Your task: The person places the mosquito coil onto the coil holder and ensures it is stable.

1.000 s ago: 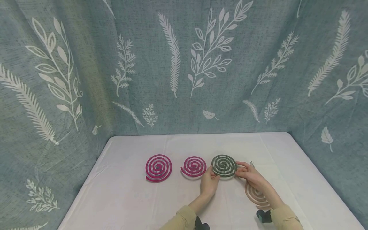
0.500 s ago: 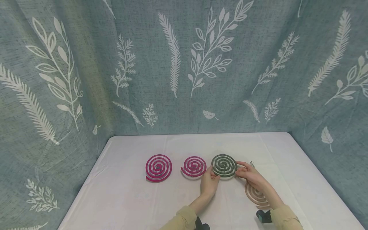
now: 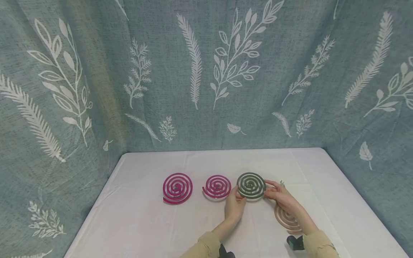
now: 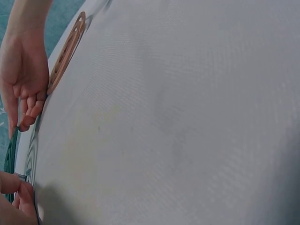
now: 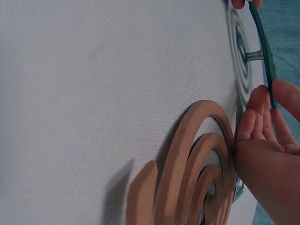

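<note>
In the head view a dark green mosquito coil (image 3: 250, 184) sits level in front of me, raised above the table on a small metal stand (image 5: 255, 56). My left hand (image 3: 235, 208) pinches its left edge between thumb and fingers. On the opposite side, my right hand (image 3: 284, 199) holds the rim the same way. A brown mosquito coil (image 5: 176, 145) lies partly hidden beneath my right wrist. To the left are two magenta mosquito coils, one (image 3: 217, 186) close to my left hand and another (image 3: 177, 187) farther off.
White cloth covers the table (image 3: 129, 229). A patterned blue-green curtain (image 3: 206, 71) encloses its back and sides. Just beyond my right fingers is a small greyish item (image 3: 282, 184), too small to make out. Dark wrist devices (image 3: 295, 242) show by both sleeves.
Both hands keep their hold on the green coil with no visible shift. The head view has moved very slightly.
</note>
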Demonstrator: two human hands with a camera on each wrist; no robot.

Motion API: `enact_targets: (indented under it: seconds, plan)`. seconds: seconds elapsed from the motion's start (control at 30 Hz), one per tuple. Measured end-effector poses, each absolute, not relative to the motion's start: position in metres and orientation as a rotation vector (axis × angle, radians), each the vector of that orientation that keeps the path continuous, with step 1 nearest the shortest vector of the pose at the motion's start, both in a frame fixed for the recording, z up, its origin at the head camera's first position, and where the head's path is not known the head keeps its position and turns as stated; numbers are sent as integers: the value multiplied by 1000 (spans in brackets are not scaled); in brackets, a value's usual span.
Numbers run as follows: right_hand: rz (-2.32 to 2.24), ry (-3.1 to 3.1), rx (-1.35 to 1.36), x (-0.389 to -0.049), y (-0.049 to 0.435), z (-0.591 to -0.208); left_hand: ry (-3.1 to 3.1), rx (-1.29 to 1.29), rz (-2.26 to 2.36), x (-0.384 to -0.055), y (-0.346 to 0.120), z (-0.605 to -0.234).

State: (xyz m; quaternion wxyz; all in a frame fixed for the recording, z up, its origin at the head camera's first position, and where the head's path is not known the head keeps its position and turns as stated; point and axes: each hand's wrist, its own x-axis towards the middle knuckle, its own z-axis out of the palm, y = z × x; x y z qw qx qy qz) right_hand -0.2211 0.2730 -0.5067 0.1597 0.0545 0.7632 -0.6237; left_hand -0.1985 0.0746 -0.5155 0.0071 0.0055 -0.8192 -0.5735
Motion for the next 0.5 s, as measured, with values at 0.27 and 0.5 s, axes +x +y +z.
enact_targets:
  seconds: [0.27,0.5]
  plan:
    - [-1781,2198,145,-219,271,-506,-2547,6,-1794,-197,73,-516]
    - [-1747,2308,177,-219,265,-507,-2534,23,-1794,-196,74,-516]
